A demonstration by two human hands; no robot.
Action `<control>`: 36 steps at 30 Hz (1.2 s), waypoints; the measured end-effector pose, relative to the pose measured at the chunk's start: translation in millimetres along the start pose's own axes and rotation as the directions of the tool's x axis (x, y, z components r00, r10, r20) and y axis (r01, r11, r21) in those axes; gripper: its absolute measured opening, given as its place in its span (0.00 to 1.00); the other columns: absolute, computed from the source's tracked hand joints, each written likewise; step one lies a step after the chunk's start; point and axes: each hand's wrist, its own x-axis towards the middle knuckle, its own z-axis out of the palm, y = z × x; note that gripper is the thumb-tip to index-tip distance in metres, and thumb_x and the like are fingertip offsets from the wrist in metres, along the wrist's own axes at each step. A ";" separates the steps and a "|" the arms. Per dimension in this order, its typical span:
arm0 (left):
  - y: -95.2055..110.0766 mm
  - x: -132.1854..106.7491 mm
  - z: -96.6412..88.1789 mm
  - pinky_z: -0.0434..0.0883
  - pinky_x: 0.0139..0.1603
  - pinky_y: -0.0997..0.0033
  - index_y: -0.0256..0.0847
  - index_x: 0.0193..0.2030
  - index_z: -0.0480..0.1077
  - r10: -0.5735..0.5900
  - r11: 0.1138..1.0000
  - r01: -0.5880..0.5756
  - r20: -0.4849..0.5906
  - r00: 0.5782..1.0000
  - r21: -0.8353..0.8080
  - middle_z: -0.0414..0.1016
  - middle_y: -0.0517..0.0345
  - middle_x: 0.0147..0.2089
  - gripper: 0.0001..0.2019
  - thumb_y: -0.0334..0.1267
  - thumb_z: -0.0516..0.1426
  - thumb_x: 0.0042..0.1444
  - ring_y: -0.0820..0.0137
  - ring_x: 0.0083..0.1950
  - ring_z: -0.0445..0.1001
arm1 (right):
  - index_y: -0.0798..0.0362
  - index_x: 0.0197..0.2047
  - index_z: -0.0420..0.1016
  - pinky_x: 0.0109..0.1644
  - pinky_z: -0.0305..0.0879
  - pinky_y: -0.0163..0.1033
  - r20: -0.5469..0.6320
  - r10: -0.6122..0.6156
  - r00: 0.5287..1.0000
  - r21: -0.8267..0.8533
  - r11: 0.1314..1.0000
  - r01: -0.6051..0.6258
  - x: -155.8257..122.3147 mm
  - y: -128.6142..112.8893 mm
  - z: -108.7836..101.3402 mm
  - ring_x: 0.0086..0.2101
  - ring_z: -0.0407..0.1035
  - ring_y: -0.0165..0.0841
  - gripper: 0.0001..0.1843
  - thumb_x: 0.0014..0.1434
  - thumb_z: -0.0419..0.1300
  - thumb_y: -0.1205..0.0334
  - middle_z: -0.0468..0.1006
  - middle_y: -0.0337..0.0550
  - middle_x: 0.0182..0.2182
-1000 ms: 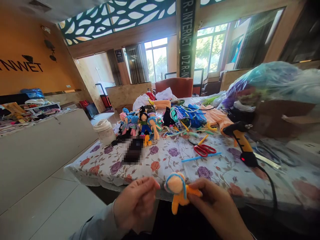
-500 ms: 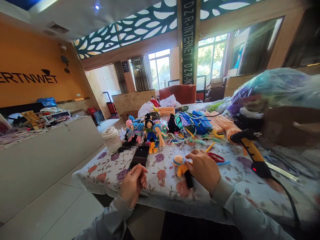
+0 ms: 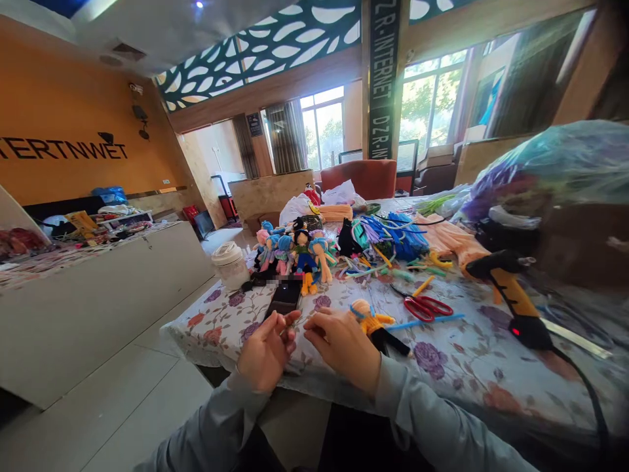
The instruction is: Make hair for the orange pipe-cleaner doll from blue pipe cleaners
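Head view, orange-and-black doll [image 3: 373,322] lying on counter [image 3: 466,360] right of phone [image 3: 285,295], left hand [image 3: 265,351] just before phone, right hand [image 3: 344,346] to phone's near right, both grips curled, cannot tell whether pinching anything

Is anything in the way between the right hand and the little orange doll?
Nothing visible. The doll lies on the tablecloth just beyond the right hand; the red scissors lie farther right, not between.

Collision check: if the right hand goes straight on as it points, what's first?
Probably the left hand, across a narrow gap from the right hand. Depth is unclear; it might pass above, toward the phone.
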 end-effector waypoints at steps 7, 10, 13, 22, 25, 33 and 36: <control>12.7 13.2 -13.9 0.68 0.24 0.76 0.36 0.24 0.71 -0.021 0.985 0.024 0.019 1.000 -0.168 0.67 0.59 0.19 0.23 0.35 0.42 0.67 0.75 0.21 0.67 | 0.56 0.27 0.75 0.38 0.62 0.38 0.113 -0.086 0.990 -0.069 0.993 0.094 -22.8 2.6 -2.8 0.34 0.71 0.35 0.11 0.60 0.56 0.71 0.76 0.44 0.28; 16.6 7.4 -12.3 0.73 0.40 0.62 0.32 0.32 0.75 -0.092 0.986 0.097 0.042 0.995 -0.138 0.78 0.45 0.32 0.24 0.44 0.43 0.66 0.62 0.36 0.77 | 0.55 0.31 0.77 0.39 0.62 0.37 0.056 -0.031 0.998 0.002 1.000 0.031 -29.3 1.2 -7.1 0.33 0.71 0.33 0.11 0.62 0.55 0.69 0.76 0.43 0.29; 17.7 -3.8 -5.4 0.66 0.54 0.54 0.29 0.41 0.75 -0.174 0.976 0.194 0.178 0.969 -0.101 0.78 0.37 0.44 0.29 0.54 0.44 0.63 0.54 0.49 0.75 | 0.51 0.40 0.79 0.38 0.62 0.36 -0.024 0.066 0.998 0.138 0.988 -0.062 -27.9 -0.9 -11.8 0.32 0.70 0.32 0.08 0.60 0.58 0.67 0.76 0.40 0.30; 15.8 -24.4 5.1 0.61 0.57 0.59 0.32 0.49 0.73 -0.256 0.951 0.300 0.353 0.900 -0.076 0.78 0.41 0.46 0.31 0.58 0.43 0.61 0.59 0.47 0.75 | 0.51 0.43 0.78 0.28 0.57 0.34 0.035 0.287 0.957 0.187 0.939 -0.288 -5.4 -17.7 -9.0 0.25 0.67 0.31 0.16 0.50 0.65 0.58 0.74 0.36 0.22; 13.7 -25.8 6.5 0.62 0.55 0.61 0.33 0.50 0.73 -0.242 0.952 0.294 0.373 0.896 -0.089 0.79 0.44 0.44 0.32 0.57 0.41 0.62 0.62 0.45 0.75 | 0.52 0.29 0.78 0.24 0.54 0.32 0.132 0.281 0.951 0.298 0.903 -0.308 7.3 -27.4 -2.3 0.23 0.67 0.29 0.06 0.50 0.64 0.58 0.74 0.36 0.19; 71.2 -13.2 -30.8 0.65 0.55 0.54 0.35 0.47 0.76 -0.296 0.935 0.215 0.285 0.912 0.282 0.78 0.43 0.51 0.22 0.48 0.49 0.61 0.54 0.51 0.75 | 0.54 0.23 0.71 0.19 0.61 0.29 0.169 0.310 0.936 0.336 0.874 -0.350 39.6 -8.0 -8.3 0.17 0.69 0.26 0.16 0.60 0.53 0.59 0.75 0.38 0.18; 119.6 -19.6 -74.9 0.70 0.45 0.55 0.35 0.36 0.78 -0.086 0.769 0.053 0.021 0.996 0.637 0.82 0.45 0.42 0.20 0.40 0.46 0.62 0.58 0.41 0.79 | 0.54 0.21 0.68 0.21 0.64 0.29 0.169 0.287 0.943 0.290 0.900 -0.326 49.1 1.3 -18.9 0.18 0.70 0.25 0.18 0.61 0.54 0.59 0.75 0.39 0.19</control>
